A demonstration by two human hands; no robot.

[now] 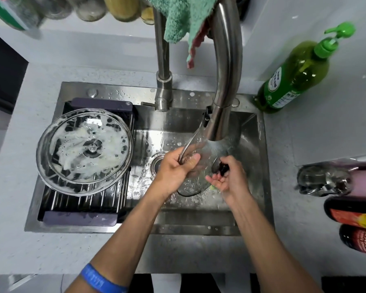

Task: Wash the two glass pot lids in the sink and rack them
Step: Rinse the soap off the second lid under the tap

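- Left hand is gripping the rim of the small glass lid, fingers curled round it, under the faucet stream at frame centre
- Right hand is pinching its black knob, just right of the left
- Soapy large lid is lying flat on the rack at left, nearer the left hand, not yet rinsed
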